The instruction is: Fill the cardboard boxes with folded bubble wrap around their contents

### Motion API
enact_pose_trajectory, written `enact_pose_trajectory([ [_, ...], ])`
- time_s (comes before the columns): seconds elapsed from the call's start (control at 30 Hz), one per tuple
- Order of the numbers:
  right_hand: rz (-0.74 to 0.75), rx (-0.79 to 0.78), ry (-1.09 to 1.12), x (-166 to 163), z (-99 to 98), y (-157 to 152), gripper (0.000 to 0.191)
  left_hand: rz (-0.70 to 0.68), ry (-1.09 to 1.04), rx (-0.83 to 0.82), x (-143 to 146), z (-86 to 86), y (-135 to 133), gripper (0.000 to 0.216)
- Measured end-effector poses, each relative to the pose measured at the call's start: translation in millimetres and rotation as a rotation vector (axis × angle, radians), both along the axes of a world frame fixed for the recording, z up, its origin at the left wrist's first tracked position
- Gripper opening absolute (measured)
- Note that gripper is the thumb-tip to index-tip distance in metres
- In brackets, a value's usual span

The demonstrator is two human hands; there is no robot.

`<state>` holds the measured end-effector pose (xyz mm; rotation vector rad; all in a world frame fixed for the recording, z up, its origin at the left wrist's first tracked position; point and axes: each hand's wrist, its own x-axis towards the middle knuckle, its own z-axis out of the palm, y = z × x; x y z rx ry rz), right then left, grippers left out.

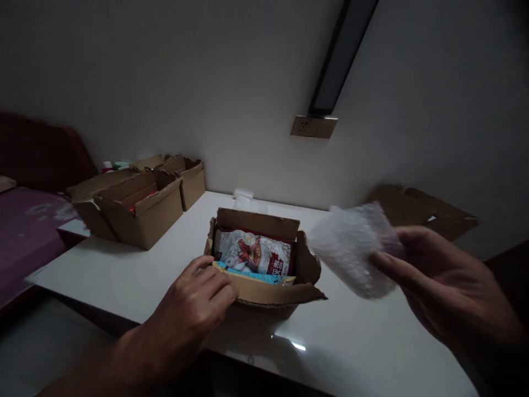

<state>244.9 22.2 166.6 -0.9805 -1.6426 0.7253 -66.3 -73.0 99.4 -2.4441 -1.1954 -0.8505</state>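
1. White table, reaching back to the wall. Looks smooth, so could let a pushed carton skid.
2. Far left on the table, a cluster of cardboard cartons, well apart from both hands.
3. In the middle, close to the table's near edge, an open carton with torn, ragged rims. Could slide or tip toward that edge if tugged nearer.
4. Right of the carton, the right hand, pinching a bubble-wrap bundle between thumb and fingers.
5. At the carton's near left corner, the left hand: fingers bent and close together, touching the rim. Cannot tell how firmly, with the thumb out of sight.
6. Just right of the carton, in the air, the bubble-wrap bundle. Could snag on the torn right flap if swung left, or slip if pinched too loosely.
7. Inside the carton, a patterned bag, lying flat. Could crumple if pressed from above.
8. Along the bag's near side, a blue packet.
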Motion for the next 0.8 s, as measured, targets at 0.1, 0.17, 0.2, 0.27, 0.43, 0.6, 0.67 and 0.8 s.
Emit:
enact_pose_trajectory([
  [0.1,0.188,0.106,-0.347,-49.3,17.5,23.9,0.025,0.009,-0.061,0.054,-11.0,-4.5,-0.4,0.025],
  [0.17,0.330,0.063,-0.577,-82.9,12.8,44.4,0.019,-0.009,-0.099,0.087,-13.1,-6.2,2.3,0.026],
  [0.2,0.378,0.032,-0.706,-98.6,6.9,53.9,0.015,-0.017,-0.119,0.100,-13.0,-6.7,3.7,0.027],
  [0.27,0.411,0.003,-0.987,-124.8,-8.5,67.7,0.010,-0.034,-0.162,0.126,-12.1,-7.6,5.8,0.028],
  [0.43,0.391,0.082,-1.394,-150.8,-32.3,64.9,0.009,-0.072,-0.241,0.088,-14.0,-12.1,7.7,0.027],
  [0.6,0.330,0.479,-1.443,-146.6,-20.1,46.8,0.027,-0.093,-0.283,0.042,-17.5,-17.2,11.2,0.026],
  [0.67,0.479,0.400,-1.405,-147.3,-18.9,45.0,0.025,-0.092,-0.295,0.046,-16.8,-17.8,12.8,0.025],
  [0.8,0.730,0.178,-1.410,-150.2,-17.5,49.0,0.034,-0.098,-0.332,0.053,-12.7,-18.2,13.3,0.027],
])
